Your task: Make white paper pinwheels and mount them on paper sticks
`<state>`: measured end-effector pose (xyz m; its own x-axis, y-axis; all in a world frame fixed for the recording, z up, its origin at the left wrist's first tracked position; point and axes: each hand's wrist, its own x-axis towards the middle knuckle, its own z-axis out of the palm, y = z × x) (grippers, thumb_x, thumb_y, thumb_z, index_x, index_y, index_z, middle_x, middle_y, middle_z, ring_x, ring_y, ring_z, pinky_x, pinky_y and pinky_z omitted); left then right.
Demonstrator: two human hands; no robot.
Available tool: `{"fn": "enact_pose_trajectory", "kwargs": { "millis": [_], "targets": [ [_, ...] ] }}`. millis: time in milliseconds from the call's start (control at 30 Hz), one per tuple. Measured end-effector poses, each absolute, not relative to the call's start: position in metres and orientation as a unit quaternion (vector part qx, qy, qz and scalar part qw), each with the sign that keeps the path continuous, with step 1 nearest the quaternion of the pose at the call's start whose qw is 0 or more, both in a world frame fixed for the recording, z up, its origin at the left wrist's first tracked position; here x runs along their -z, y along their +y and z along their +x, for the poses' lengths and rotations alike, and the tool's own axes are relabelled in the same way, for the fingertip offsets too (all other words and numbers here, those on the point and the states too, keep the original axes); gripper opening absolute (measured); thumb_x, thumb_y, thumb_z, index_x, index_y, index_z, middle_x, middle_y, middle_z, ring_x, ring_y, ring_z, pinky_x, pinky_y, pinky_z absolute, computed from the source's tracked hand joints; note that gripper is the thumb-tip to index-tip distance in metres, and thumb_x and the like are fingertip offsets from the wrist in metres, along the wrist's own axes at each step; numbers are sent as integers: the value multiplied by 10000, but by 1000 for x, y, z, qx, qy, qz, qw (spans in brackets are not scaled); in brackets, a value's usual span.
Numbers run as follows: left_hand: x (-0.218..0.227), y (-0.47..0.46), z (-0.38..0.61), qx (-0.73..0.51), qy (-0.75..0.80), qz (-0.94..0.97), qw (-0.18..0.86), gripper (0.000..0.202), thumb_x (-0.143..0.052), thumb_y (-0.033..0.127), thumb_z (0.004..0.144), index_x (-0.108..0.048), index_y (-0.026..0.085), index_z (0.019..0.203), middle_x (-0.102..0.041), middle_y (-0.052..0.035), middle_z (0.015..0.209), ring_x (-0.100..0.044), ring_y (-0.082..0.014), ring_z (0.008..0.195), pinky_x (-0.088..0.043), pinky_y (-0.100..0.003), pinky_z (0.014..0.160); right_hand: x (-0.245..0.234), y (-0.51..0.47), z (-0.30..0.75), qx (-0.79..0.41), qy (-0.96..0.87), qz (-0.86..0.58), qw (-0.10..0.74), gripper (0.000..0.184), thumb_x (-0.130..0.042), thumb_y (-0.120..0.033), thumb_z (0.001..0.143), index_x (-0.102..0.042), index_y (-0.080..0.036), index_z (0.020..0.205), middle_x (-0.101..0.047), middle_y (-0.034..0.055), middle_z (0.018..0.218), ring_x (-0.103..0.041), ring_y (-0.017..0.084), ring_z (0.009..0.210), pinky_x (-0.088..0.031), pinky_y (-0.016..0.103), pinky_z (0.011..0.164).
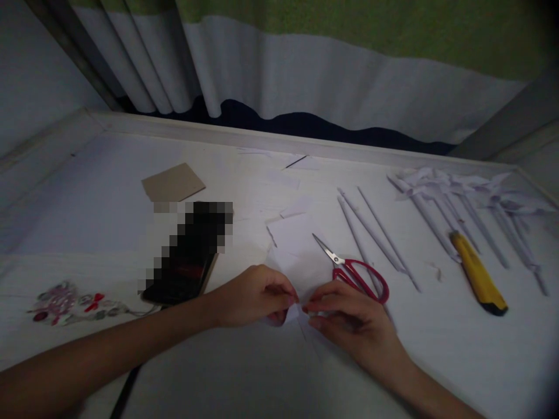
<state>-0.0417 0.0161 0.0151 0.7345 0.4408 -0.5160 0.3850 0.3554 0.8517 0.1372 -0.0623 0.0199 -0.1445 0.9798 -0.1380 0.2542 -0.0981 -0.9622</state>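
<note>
Between my two hands is a small piece of white paper (pixel 293 314). My left hand (pixel 257 295) is closed, its thumb and fingers pinching the paper's left side. My right hand (pixel 356 326) meets it from the right, thumb and fingertips pinched at the paper's edge; the exact contact is blurred. Just beyond the right hand lies a pair of scissors (pixel 358 279) with red handles, blades pointing away to the left. Flat white paper sheets (pixel 294 233) lie beyond the hands on the white tabletop (pixel 244 372).
Thin rolled paper sticks (pixel 371 233) lie behind the scissors. Farther right are several sticks with folded paper tops (pixel 458 186) and a yellow utility knife (pixel 478 273). A phone (pixel 179 279), beaded strap (pixel 94 308) and brown cardboard (pixel 174 183) lie left. A curtain (pixel 305 75) hangs behind.
</note>
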Motion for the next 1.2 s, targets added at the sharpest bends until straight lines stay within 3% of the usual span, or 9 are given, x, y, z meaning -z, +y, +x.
{"fn": "enact_pose_trajectory", "kwargs": {
  "millis": [100,333,467,733,900,1200],
  "targets": [
    [-13,17,-42,-22,370,543,753,164,-530,267,732,-587,115,754,-555,16,569,-537,-89,536,-431,-203,541,-19,-62,134,-517,-539,-555,366,153,-618,-123,665,-676,-220,768,-529,21,837,-563,80,643,-482,154,496],
    [-17,19,-45,-33,364,535,762,96,-530,165,707,-595,126,766,-554,40,547,-526,-67,515,-420,-178,525,-15,-50,124,-562,-393,-527,502,185,-640,-92,622,-674,-250,712,-556,-3,854,-599,106,767,-503,175,617],
    [-21,22,-48,-23,364,538,760,113,-527,134,691,-608,138,770,-570,42,552,-549,-74,531,-428,-182,535,-15,-46,116,-565,-359,-521,529,184,-649,-81,609,-672,-234,708,-564,-4,863,-612,118,766,-506,182,622],
    [-15,23,-55,-37,376,574,727,96,-540,203,713,-599,141,755,-586,25,591,-541,-74,540,-416,-175,516,-6,-45,109,-640,-283,-502,509,204,-661,-114,620,-649,-244,778,-653,-33,694,-629,93,728,-486,161,646],
    [-10,21,-54,-47,386,592,706,103,-545,206,709,-602,137,759,-580,28,569,-541,-74,525,-421,-170,507,-3,-46,113,-602,-336,-506,519,237,-647,-60,592,-666,-237,749,-625,-28,789,-614,90,725,-491,183,675],
    [-11,25,-48,-27,408,577,707,127,-556,217,693,-608,113,746,-574,25,504,-535,-77,461,-426,-176,466,-7,-45,120,-617,-383,-525,444,180,-633,-78,605,-667,-211,721,-619,-7,766,-594,109,722,-485,231,673]
  ]
}}
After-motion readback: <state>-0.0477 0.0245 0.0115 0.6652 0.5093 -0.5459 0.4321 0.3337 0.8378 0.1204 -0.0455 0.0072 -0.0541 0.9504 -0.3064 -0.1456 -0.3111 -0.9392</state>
